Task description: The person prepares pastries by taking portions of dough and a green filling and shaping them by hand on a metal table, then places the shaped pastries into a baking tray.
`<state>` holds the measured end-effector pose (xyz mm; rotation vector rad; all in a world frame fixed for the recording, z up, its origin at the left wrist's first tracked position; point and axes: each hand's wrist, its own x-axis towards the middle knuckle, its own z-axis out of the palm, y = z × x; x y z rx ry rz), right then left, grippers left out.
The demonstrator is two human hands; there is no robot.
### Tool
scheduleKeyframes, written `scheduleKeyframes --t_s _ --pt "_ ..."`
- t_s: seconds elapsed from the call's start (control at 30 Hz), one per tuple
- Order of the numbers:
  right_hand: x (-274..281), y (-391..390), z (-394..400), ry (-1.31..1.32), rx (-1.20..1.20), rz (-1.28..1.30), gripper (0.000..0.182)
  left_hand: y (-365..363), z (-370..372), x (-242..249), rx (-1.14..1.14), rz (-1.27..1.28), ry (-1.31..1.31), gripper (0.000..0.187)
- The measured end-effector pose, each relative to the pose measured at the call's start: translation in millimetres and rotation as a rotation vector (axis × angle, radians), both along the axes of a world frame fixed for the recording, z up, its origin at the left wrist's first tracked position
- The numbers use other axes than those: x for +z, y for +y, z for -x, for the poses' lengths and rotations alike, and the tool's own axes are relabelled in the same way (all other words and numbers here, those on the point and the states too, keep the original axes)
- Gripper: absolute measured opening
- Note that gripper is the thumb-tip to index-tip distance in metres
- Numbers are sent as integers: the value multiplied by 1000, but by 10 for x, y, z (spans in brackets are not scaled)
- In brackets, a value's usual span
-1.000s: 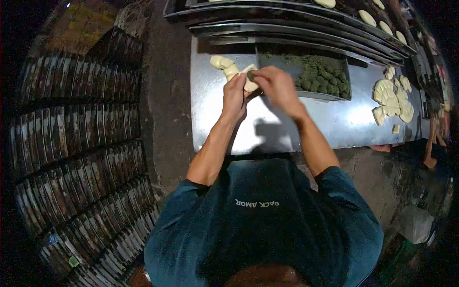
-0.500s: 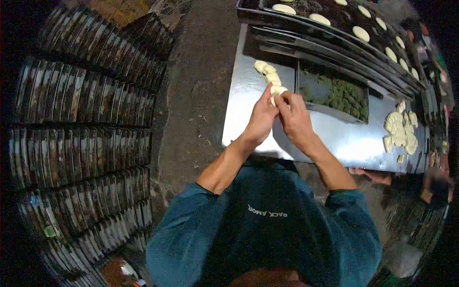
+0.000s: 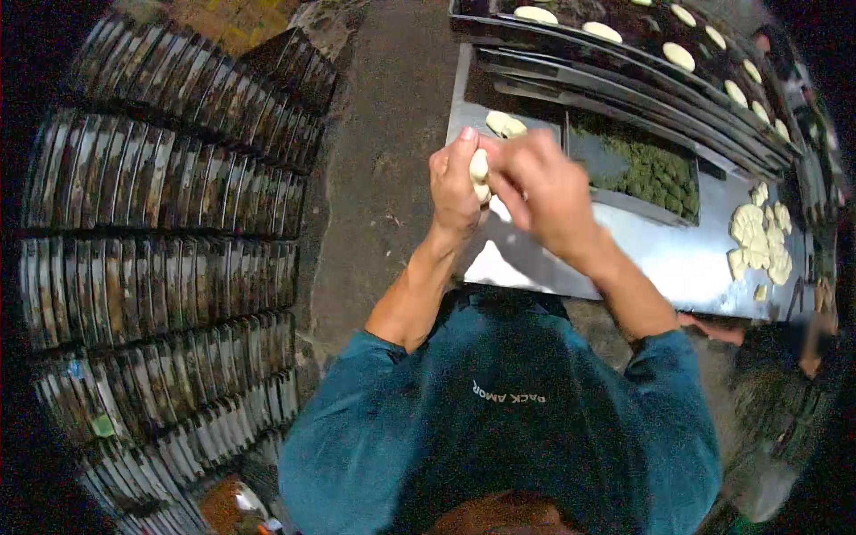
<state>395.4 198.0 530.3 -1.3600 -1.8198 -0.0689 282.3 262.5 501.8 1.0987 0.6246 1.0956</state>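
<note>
My left hand [image 3: 456,185] is closed around pale dough [image 3: 481,176], which bulges out beside its thumb over the left part of the metal table [image 3: 624,259]. Close on its right is my right hand [image 3: 544,192], blurred by motion, so its fingertips and anything between them cannot be made out. More dough [image 3: 506,124] lies on the table just beyond my hands. To the right of my right hand stands a rectangular tray of green filling [image 3: 660,183]. Flattened dough pieces [image 3: 756,241] lie in a cluster at the table's right end.
Stacked dark trays [image 3: 615,58] stand along the table's far side, the top one holding several pale oval pieces [image 3: 679,56]. Racks of thin metal trays [image 3: 160,196] fill the left side beyond the floor [image 3: 366,160]. Part of another person's arm [image 3: 711,330] shows at right.
My left hand has moved left with dough in it, away from the dough on the table. My right hand has turned and is now blurred. The view has shifted slightly.
</note>
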Motion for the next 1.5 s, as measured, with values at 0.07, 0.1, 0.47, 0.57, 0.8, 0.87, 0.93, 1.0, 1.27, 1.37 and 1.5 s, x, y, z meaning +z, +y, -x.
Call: scheduleKeyframes --t_s 0.07,0.1,0.47,0.57,0.8,0.87,0.93,1.0,1.27,1.37,1.5 --pt "-144 -133 70 -85 34 -113 29 -21 -115 -81 34 148 -64 48" --pt "-237 -155 94 -108 17 -128 29 11 -133 -138 26 151 -4 48" --pt "-107 186 -351 391 93 356 20 -3 -244 -239 -84 161 112 40" --pt "-402 82 -186 144 69 228 33 48 -206 -362 -54 293 216 46" --pt "-717 -577 -157 -193 21 465 32 -433 26 -1024 -641 650 26 61" --pt "-1100 -775 -249 -264 -26 562 27 -560 104 -1184 -624 583 347 58" --pt "-1578 -1009 -351 -317 -56 649 21 -563 252 -1508 -538 502 489 46" --pt "-1728 -1161 -321 -369 -71 663 16 -388 593 -2020 -576 49 477 42" --pt "-1330 -425 -284 -179 -132 607 34 -243 1864 -1801 192 497 484 33" --pt "-1962 -464 -223 -346 -156 482 47 -415 2146 -1882 313 501 543 30" --pt "-2248 -504 -136 -486 -152 647 53 -265 1628 -1754 270 547 607 28"
